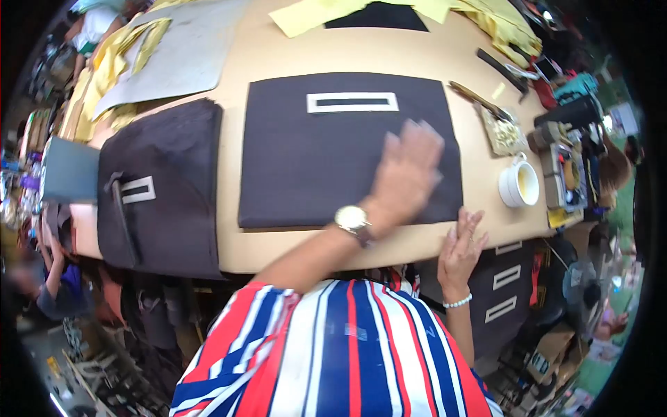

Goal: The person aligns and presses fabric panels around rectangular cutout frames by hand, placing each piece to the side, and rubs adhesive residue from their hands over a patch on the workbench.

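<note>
A dark fabric panel lies flat on the table, with a white rectangular frame around a dark slot near its far edge. My left hand, wearing a watch, reaches across the panel's right half. Its fingers are stretched out and slightly blurred, with nothing held, palm down on or just over the cloth. At the panel's near right corner, by the table edge, is my right hand with a beaded bracelet. Its fingers are extended and loosely apart, close to the corner; I cannot tell whether they touch it.
A stack of dark fabric with a dark-handled tool on it lies left. At right stand a white cup, a bag of small pale bits and a brush-like tool. Yellow cloth and a grey sheet lie at the back.
</note>
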The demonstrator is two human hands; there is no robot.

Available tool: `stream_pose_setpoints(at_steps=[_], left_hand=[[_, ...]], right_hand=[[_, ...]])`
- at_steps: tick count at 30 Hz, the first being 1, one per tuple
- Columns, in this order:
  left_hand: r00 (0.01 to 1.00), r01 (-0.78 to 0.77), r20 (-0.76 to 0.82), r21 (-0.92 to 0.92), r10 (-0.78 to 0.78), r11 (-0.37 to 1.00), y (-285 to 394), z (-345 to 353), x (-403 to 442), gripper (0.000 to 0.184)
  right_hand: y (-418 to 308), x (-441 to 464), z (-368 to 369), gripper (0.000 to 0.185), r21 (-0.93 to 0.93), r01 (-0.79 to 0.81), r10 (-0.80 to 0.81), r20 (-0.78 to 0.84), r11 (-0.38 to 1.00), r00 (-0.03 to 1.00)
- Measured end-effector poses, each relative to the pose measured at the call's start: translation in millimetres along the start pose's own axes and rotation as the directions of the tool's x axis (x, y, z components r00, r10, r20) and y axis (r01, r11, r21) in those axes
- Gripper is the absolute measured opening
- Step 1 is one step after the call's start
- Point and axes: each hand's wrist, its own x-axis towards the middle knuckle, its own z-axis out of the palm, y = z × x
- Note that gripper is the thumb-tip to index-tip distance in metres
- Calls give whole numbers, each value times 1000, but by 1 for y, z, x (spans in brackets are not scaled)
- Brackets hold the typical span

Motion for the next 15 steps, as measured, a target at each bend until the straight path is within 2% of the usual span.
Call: stream_pose_setpoints(at_steps=[2, 5, 8, 10, 13, 15], left_hand=[[994, -15, 103, -219, 38, 976, 26, 41, -17, 59], [988, 51, 157, -221, -16, 974, 20, 34, -26, 62], [975, 103, 211, -140, -72, 985, -3, 3, -41, 62], [956, 172, 241, 8, -169, 985, -23, -23, -55, 63], [900, 346, 198, 217, -388, 913, -60, -66, -92, 65], [858, 465, 118, 239, -501, 853, -84, -90, -123, 63]], right_hand=[[0, -1, 1, 57, 31, -11, 11, -18, 999, 1000], [-2, -1, 1, 49, 54, -46, 47, -21, 997, 999], [-3, 0, 2, 49, 93, -50, 53, -35, 994, 998], [-4, 1, -2, 50, 76, -46, 47, -11, 996, 999], [-4, 1, -2, 53, 38, -27, 27, -10, 999, 1000], [-3, 1, -2, 56, 17, -12, 13, -47, 1000, 999]])
